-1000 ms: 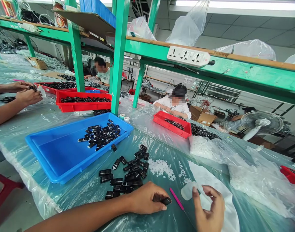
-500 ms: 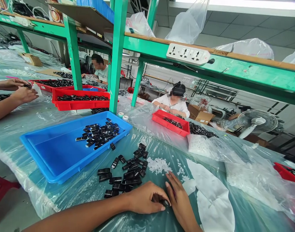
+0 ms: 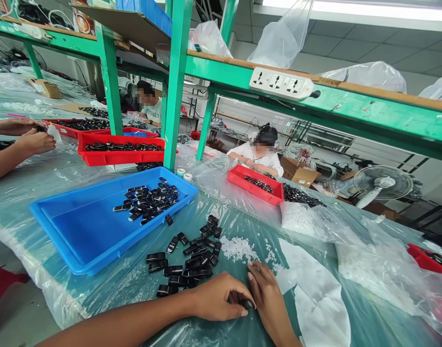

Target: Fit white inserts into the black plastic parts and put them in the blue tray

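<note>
Hands (image 3: 222,296) (image 3: 270,301) drew together at 1 black piece (image 3: 247,304); carton (image 3: 305,176) print illegible.

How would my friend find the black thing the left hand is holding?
From the big blue tray on the table, go right and down past the loose black pieces. There the left hand holds the black piece; unlike those neighbours, it's gripped, not lying loose.

Through the head view, I observe the left hand (image 3: 226,299) holding a black part (image 3: 248,304). The right hand (image 3: 267,291) is positioned beside it, near white bits (image 3: 238,248). A blue tray (image 3: 83,229) stands beyond the black pile (image 3: 199,272) on the desk (image 3: 108,295).
</note>
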`<state>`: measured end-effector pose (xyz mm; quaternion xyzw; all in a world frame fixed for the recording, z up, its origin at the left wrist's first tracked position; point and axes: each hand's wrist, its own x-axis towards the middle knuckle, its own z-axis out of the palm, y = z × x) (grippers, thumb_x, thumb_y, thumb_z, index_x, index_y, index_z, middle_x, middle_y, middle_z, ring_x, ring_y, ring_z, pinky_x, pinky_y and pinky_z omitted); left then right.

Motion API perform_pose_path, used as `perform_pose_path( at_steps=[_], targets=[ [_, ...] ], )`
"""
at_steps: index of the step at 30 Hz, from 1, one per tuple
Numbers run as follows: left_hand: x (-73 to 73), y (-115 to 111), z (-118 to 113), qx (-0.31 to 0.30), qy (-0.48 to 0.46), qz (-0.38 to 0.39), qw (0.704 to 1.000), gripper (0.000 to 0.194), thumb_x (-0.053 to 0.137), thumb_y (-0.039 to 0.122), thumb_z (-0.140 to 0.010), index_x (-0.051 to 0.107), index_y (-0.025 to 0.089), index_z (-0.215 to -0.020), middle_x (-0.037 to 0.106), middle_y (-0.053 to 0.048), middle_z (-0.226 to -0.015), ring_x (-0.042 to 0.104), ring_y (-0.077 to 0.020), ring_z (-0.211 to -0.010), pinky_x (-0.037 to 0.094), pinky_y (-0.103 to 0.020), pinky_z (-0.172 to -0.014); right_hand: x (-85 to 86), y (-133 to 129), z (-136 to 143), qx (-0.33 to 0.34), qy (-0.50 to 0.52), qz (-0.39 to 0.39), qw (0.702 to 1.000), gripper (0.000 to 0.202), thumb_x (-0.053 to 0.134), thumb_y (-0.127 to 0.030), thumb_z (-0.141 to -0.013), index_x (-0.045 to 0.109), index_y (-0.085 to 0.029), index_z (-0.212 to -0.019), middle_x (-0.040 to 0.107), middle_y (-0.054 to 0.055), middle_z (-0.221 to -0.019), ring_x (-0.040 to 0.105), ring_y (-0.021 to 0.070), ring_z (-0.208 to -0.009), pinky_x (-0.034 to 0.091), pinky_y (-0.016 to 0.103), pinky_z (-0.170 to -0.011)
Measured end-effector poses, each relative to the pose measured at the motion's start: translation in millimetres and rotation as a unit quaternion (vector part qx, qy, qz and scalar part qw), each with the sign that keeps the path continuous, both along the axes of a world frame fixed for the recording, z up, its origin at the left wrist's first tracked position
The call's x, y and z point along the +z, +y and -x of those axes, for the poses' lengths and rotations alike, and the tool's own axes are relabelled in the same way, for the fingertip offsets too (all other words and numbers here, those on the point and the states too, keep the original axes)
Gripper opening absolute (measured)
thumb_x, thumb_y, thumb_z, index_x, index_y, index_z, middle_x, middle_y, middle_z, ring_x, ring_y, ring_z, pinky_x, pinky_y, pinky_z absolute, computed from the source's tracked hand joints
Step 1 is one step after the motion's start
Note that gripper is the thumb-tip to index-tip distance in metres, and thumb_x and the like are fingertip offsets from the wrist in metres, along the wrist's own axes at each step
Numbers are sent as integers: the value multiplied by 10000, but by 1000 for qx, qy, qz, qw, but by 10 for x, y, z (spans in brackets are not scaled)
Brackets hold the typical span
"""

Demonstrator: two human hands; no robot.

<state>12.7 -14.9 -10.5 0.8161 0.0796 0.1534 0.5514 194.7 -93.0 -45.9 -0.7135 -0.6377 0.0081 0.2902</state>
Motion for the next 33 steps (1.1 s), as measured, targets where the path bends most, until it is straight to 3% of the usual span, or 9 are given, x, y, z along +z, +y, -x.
perform_pose_path(
  at_steps=[5,10,12,16,22,27,33],
  targets=[
    [6,-6,4,11,5,-11,1000,273,588,188,-755,686,156,-1008,708,-57,-881,655,-197,-780,503,-227,-683,52,-14,14,4,6,-5,1000,350,373,-358,-922,641,-200,-1083,606,80,-1128,501,238,-1112,402,417,-961],
    [28,0,11,-2,3,-8,1000,279,583,185,-764,678,167,-1025,703,-58,-920,655,-202,-802,502,-225,-686,23,-5,42,-14,-5,30,999,378,399,-406,-902,576,-269,-1207,478,49,-1331,372,273,-1257,372,460,-988],
    [20,2,6,-1,3,-7,1000,265,585,182,-762,682,168,-1008,704,-54,-915,655,-202,-801,501,-224,-683,-2,5,43,-10,-12,38,999,408,383,-406,-908,544,-247,-1248,448,52,-1362,339,273,-1280,350,467,-1007],
    [-9,4,-7,10,4,-17,1000,259,584,175,-754,685,161,-993,705,-52,-890,651,-194,-776,497,-221,-670,-8,16,26,13,-18,10,1000,401,357,-353,-925,564,-184,-1225,544,67,-1265,416,247,-1220,336,444,-1022],
    [-24,7,-12,17,8,-18,1000,270,589,182,-747,683,154,-999,703,-53,-883,646,-189,-765,493,-219,-667,68,-3,21,6,-13,-9,1000,347,364,-334,-928,648,-216,-1089,637,56,-1092,521,232,-1086,395,429,-960],
    [-57,8,-17,15,0,-22,1000,266,583,179,-747,681,150,-993,700,-54,-870,641,-182,-752,487,-211,-662,71,-4,55,8,-21,-5,1000,334,400,-338,-914,622,-251,-1148,597,48,-1185,480,255,-1142,375,465,-967],
    [-64,5,-13,15,0,-20,1000,262,593,183,-741,680,149,-986,695,-51,-864,631,-175,-742,476,-204,-652,52,-1,52,22,-25,-25,999,292,449,-310,-894,660,-246,-1086,635,33,-1130,519,244,-1100,300,488,-1020]
  ],
)
